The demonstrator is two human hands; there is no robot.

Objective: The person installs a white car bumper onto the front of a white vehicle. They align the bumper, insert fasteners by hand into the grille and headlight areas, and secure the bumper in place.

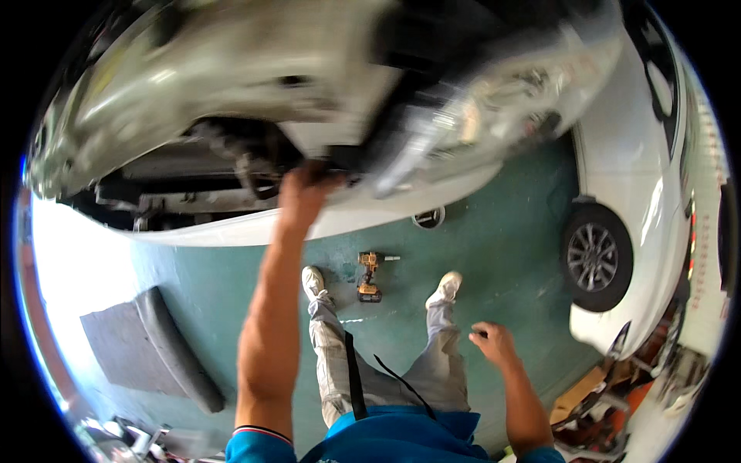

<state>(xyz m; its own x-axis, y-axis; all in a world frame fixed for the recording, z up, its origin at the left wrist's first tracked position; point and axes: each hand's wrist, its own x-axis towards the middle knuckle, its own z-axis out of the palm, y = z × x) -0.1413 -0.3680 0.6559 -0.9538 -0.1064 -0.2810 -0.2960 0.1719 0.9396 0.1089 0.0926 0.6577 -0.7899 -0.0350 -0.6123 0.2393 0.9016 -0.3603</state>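
Observation:
My left hand (303, 191) reaches up to the white car body, by the dark gap beside the headlight (463, 123). Its fingers are blurred and partly hidden against a dark part (345, 157), so their grip does not show. Lower right, my right hand (496, 345) is held in the air above the floor, fingers curled. A small dark thing (480, 334) shows at its fingertips, too small to name. Between my feet and the car, a yellow and black cordless impact wrench (369, 276) lies on the green floor, a socket on its nose.
A round container (428, 217) with dark contents stands under the bumper (231, 231). Another white car with a black wheel (594, 256) is at the right. A grey mat (131, 347), partly rolled, lies left. Boxes and parts (594, 405) crowd the lower right.

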